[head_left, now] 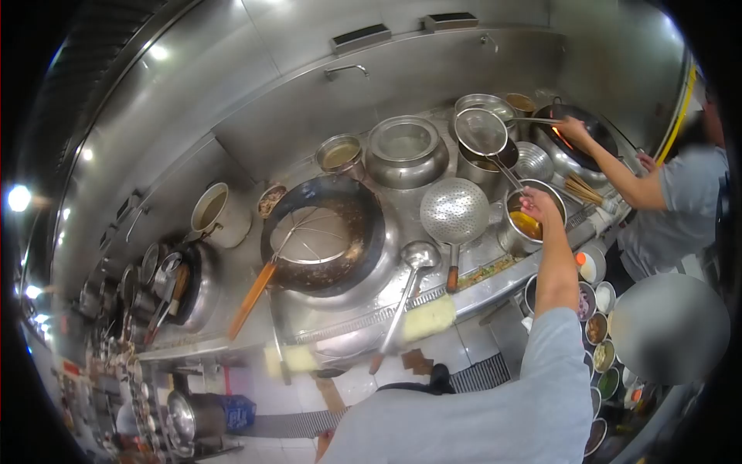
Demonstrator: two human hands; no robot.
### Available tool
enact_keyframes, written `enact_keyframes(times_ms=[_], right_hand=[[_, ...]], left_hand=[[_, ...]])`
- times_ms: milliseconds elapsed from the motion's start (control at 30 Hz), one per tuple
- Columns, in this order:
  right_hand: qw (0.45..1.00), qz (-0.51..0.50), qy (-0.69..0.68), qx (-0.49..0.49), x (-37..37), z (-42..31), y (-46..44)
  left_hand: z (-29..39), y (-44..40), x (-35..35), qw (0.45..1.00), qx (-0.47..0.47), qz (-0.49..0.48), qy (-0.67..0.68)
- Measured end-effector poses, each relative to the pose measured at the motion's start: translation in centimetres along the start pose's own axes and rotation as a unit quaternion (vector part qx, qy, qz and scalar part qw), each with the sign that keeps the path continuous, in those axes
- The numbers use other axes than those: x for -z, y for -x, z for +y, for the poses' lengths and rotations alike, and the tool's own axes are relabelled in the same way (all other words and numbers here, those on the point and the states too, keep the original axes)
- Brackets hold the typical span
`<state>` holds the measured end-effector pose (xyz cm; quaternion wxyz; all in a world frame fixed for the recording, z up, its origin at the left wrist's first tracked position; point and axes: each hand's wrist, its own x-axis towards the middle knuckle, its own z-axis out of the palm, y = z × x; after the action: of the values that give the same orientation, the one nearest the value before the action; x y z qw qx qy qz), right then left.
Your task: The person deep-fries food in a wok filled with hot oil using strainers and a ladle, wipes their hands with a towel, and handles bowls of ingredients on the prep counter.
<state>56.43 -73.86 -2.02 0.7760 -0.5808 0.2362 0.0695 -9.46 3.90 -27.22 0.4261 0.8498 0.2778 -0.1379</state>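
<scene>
My right hand (535,203) is closed around the handle of a round fine-mesh strainer (481,131). The strainer's mesh is above a steel pot (473,164) at the back of the stove. Below that hand stands a steel pot of orange-yellow liquid (527,224). A perforated skimmer (454,210) lies to the left of it, and a steel ladle (420,255) rests beside the skimmer. Of my left hand (325,443), only a bit of skin shows low in the view beside my shirt; its fingers are hidden.
A black wok (363,205) holds a wire strainer with a wooden handle (251,301). A lidded pot (407,152) stands behind. At right, a co-worker's hand (570,130) grips a metal handle near a second wok (591,127). Several ingredient bowls (604,356) line the right side.
</scene>
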Motion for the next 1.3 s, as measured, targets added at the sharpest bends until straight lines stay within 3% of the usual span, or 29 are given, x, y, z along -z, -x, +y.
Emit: enact_keyframes(times_ms=[67,133,167,233,300,333,433,467,500,533,567,600,633,700,733,800,867,900,967,1000,1033,1067,1100,1167,1200,1267,1300], right_hand=[[0.984,-0.148,-0.094,-0.023,-2.2,0.6,-1.0],[0.973,-0.178,-0.144,0.003,-5.6,0.9,-0.2],[0.959,-0.205,-0.194,0.031,-7.3,0.6,0.9],[0.956,-0.204,-0.203,0.050,-9.6,0.6,5.4],[0.977,-0.077,-0.125,0.153,-12.5,1.2,12.1],[0.980,-0.011,-0.127,0.155,-14.6,0.7,16.2],[0.980,-0.099,-0.085,0.153,-10.2,1.3,13.8],[0.974,-0.080,-0.008,0.209,-8.8,0.9,13.0],[0.975,-0.078,-0.004,0.209,-8.4,1.1,12.6],[0.914,0.091,0.215,0.333,-8.2,1.5,12.4],[0.765,0.249,0.414,0.427,-8.2,1.6,12.6],[0.731,0.270,0.493,0.386,-9.3,1.4,16.1],[0.728,0.271,0.496,0.389,-9.2,3.3,17.0],[0.631,0.258,0.632,0.369,-9.3,6.9,18.2],[0.625,0.262,0.636,0.369,-9.4,6.9,19.2],[0.662,0.260,0.594,0.375,-10.4,6.9,21.2],[0.694,0.247,0.565,0.371,-13.3,6.1,24.8],[0.702,0.233,0.533,0.410,-14.2,6.1,26.3],[0.704,0.226,0.547,0.392,-16.2,6.3,30.0],[0.763,0.191,0.469,0.401,-15.8,7.6,29.4],[0.813,0.161,0.385,0.406,-15.8,8.9,29.0],[0.904,0.094,0.299,0.292,-18.5,8.2,33.1],[0.902,0.097,0.302,0.292,-20.9,8.6,35.9],[0.952,0.050,0.203,0.223,-24.5,9.7,40.1],[0.957,0.054,0.194,0.209,-25.8,10.4,40.8],[0.959,0.042,0.188,0.208,-28.3,11.4,42.0],[0.963,0.025,0.177,0.201,-29.4,11.9,42.7]], left_hand=[[-0.3,-0.1,-0.1,1.000,-0.022,0.001,-0.003],[-0.9,-0.7,0.4,0.999,0.032,-0.017,0.031],[-1.2,-0.9,0.5,0.992,0.045,-0.011,0.116],[-1.0,-0.3,1.1,0.976,0.053,-0.010,0.210],[0.2,1.3,2.1,0.971,0.044,-0.024,0.232],[2.5,1.9,2.7,0.962,0.053,-0.002,0.267],[6.0,2.7,4.6,0.918,0.107,0.095,0.370],[5.8,1.3,5.9,0.907,0.126,0.124,0.383],[6.1,0.2,7.5,0.892,0.086,0.155,0.417],[6.9,-0.7,8.9,0.872,0.046,0.186,0.450],[9.5,-1.3,10.6,0.881,-0.017,0.241,0.407],[13.0,-1.7,12.5,0.881,-0.081,0.294,0.361],[16.4,-2.0,14.2,0.876,-0.083,0.337,0.334],[21.0,-2.9,17.6,0.867,-0.117,0.395,0.280],[22.3,-3.3,19.2,0.864,-0.148,0.410,0.254],[25.6,-3.9,22.2,0.856,-0.208,0.438,0.181],[23.3,-7.9,25.8,0.842,-0.261,0.468,0.066],[23.7,-8.8,26.9,0.836,-0.261,0.477,0.075],[23.9,-10.6,28.7,0.839,-0.233,0.472,0.135],[23.2,-12.3,29.6,0.843,-0.212,0.457,0.190],[21.8,-14.7,30.3,0.849,-0.193,0.402,0.284],[20.7,-16.8,30.8,0.844,-0.175,0.339,0.377],[20.2,-17.8,31.4,0.844,-0.174,0.335,0.380],[20.1,-19.3,31.9,0.866,-0.112,0.213,0.439],[20.1,-19.8,32.2,0.865,-0.112,0.206,0.444],[20.2,-20.4,32.5,0.860,-0.128,0.070,0.490],[20.4,-20.8,32.6,0.859,-0.129,0.065,0.491]])
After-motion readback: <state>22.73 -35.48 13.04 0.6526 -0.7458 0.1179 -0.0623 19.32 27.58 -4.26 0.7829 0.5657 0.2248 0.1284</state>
